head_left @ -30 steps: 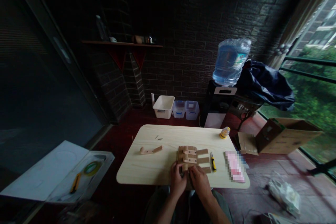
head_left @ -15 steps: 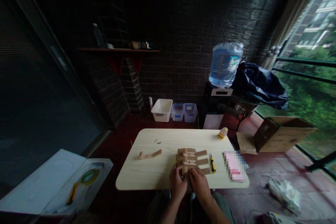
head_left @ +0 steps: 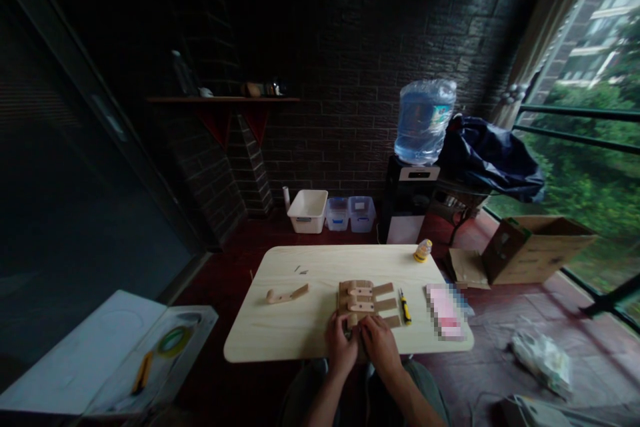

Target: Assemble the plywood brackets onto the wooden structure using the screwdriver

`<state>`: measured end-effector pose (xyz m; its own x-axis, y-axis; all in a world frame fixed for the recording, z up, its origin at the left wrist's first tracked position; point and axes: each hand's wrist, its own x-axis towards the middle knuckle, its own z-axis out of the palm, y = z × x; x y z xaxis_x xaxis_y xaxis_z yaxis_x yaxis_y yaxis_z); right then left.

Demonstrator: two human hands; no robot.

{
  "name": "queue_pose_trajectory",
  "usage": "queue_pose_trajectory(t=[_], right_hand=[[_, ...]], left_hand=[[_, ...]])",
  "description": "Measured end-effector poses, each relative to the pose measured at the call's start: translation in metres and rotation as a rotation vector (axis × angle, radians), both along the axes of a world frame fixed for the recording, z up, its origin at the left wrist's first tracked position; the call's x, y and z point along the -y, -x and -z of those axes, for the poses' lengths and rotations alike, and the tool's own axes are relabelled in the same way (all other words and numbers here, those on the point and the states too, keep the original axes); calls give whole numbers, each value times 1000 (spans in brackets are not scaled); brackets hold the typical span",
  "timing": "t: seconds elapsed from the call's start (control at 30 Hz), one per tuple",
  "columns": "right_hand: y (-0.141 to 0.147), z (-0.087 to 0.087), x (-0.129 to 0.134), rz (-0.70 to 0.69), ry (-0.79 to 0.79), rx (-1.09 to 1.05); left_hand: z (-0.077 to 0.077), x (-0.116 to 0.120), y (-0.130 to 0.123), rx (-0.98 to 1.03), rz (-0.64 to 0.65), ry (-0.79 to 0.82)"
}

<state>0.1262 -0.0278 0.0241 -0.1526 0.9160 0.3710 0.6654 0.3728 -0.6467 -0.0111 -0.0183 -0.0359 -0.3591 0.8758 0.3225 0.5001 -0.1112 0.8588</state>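
Observation:
A light brown wooden assembly (head_left: 345, 295) lies on the pale tabletop, with several strips (head_left: 385, 288) sticking out to its right. My left hand (head_left: 342, 341) is curled round the near curved wooden piece (head_left: 353, 321) at the assembly's front left. Beside it, my right hand (head_left: 381, 341) has its fingers pressed together on the same near piece; the fingertips are partly hidden. A yellow and black screwdriver (head_left: 405, 307) lies right of the strips. Over on the left rests a loose wooden piece (head_left: 287, 295) with a curled end. Small dark bits (head_left: 301, 271) lie behind it.
The table (head_left: 260, 340) has a small yellow-capped container (head_left: 423, 251) at its back right and a blurred pink item (head_left: 444, 310) at its right edge. An open case (head_left: 150, 353) sits at left. Bins (head_left: 309, 210), a water dispenser (head_left: 410, 207) and a cardboard box (head_left: 540, 250) stand beyond.
The view has shifted slightly. Both hands stay at the assembly's near end with little visible movement, and the other things lie as before.

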Motion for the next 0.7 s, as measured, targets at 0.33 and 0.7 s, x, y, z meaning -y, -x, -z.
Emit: queue_pose_trajectory(t=[0.33,0.7], right_hand=[[-4,-2,0,-4,14,25],[-6,2,-2,-27,6,25]], left_hand=[[-1,-2,0,-31,42,-50],[-3,-1,-2,-7,27,9]])
